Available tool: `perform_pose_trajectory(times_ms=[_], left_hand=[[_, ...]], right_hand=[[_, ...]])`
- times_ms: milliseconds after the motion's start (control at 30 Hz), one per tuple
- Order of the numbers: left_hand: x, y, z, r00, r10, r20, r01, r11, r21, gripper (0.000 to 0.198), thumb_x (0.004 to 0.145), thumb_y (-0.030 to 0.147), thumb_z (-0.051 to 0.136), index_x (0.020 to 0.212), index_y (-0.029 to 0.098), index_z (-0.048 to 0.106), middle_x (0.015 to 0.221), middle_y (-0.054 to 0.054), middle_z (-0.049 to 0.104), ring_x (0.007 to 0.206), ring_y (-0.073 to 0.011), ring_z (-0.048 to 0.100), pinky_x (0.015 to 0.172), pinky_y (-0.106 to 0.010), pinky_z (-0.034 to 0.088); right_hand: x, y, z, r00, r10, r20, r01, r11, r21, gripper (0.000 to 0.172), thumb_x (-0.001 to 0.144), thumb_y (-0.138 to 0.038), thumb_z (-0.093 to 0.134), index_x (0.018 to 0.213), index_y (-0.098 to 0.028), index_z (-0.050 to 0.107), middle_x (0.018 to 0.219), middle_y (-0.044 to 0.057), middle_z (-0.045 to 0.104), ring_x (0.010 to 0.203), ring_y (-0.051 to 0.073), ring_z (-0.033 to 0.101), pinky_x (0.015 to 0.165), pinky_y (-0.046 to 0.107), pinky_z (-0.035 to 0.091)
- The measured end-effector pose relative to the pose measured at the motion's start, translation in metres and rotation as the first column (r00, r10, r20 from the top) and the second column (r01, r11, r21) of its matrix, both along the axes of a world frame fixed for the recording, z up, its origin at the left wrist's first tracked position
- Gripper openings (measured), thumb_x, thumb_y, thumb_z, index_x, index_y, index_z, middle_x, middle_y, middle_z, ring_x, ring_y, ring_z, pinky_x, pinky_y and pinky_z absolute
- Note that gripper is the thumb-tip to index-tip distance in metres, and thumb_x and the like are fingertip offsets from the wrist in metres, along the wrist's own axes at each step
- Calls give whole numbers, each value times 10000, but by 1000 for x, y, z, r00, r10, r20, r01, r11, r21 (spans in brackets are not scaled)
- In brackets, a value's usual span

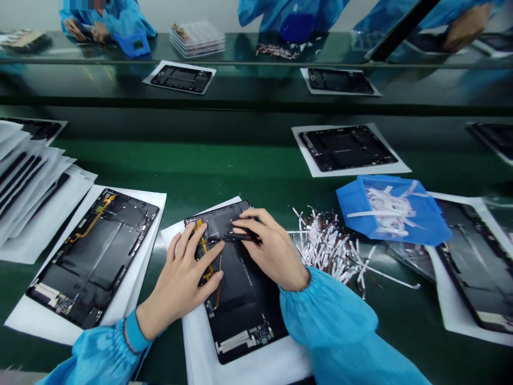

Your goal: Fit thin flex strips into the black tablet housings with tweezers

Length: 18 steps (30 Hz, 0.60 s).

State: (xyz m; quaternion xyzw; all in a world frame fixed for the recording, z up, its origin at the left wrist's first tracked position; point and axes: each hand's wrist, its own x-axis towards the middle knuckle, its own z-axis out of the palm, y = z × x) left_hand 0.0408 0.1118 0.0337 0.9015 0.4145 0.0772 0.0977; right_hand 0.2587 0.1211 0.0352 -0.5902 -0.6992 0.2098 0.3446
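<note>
In front of me a black tablet housing (236,305) lies tilted on white sheets (200,353). My left hand (182,278) rests on its upper left part with fingers spread, touching the housing near a yellow-orange flex cable (207,274). A thin brown cable strip (218,283) runs down below those fingertips. My right hand (270,243) pinches dark tweezers (244,236), whose tips point left toward my left index finger. What the tips touch is too small to make out. Beside my right wrist lies a pile of white and brown strips (324,246).
A blue bin (356,208) with white peeled strips stands right. Other housings lie on paper at left (100,251), right (473,256) and beyond (348,148). Papers with dark pieces between them are stacked far left (36,198). Across the bench, people in blue sleeves (128,18) work.
</note>
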Motion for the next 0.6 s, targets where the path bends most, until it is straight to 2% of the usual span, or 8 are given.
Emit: perform_pose_trajectory(times_ms=[100,200,333,467,533,600], left_hand=[[-1,-3,1,1000,10,21,-9,1000,-14,505,969,378,535,1461,284,473,1596,-180,255,1502,-406,163,1151,-635,236],[-3,-6,0,997,38,65,-35,998,-46,509,966,324,544,1467,300,457,1609,-158,221,1507,-410,129,1144,-654,236],[-5,-8,-5,977,84,198,-55,988,-147,504,947,307,581,1441,339,487,1633,-114,177,1516,-405,80,1157,-677,157],[-5,-5,-6,931,144,335,-82,978,-193,467,907,293,640,1367,320,565,1637,-96,186,1520,-407,53,1165,-678,105],[-7,-8,0,893,201,403,-134,973,-188,462,899,302,654,1352,275,569,1634,-117,176,1520,-402,56,1173,-663,118],[-10,-23,11,831,272,485,-192,959,-208,394,937,309,600,1320,223,567,1584,-149,276,1500,-358,189,1176,-613,207]], right_hand=[[7,1,3,994,59,88,-45,986,-159,217,879,-158,656,1088,-200,698,1170,90,592,973,235,671,854,395,568],[9,4,1,991,106,79,-84,966,-243,225,841,-173,718,1064,-188,693,1092,73,584,962,226,661,861,396,552],[4,11,0,984,159,78,-136,962,-237,267,790,-138,754,1037,-203,676,1018,33,594,984,201,638,888,371,517],[-4,20,5,981,168,92,-146,966,-213,197,753,-107,761,892,-193,652,921,2,590,900,180,630,813,329,505],[-7,17,14,984,153,97,-133,974,-182,147,780,-107,735,822,-188,620,883,3,591,869,184,624,793,326,498],[-8,0,28,986,138,92,-125,982,-140,123,835,-111,679,817,-194,590,881,15,601,862,191,621,788,329,498]])
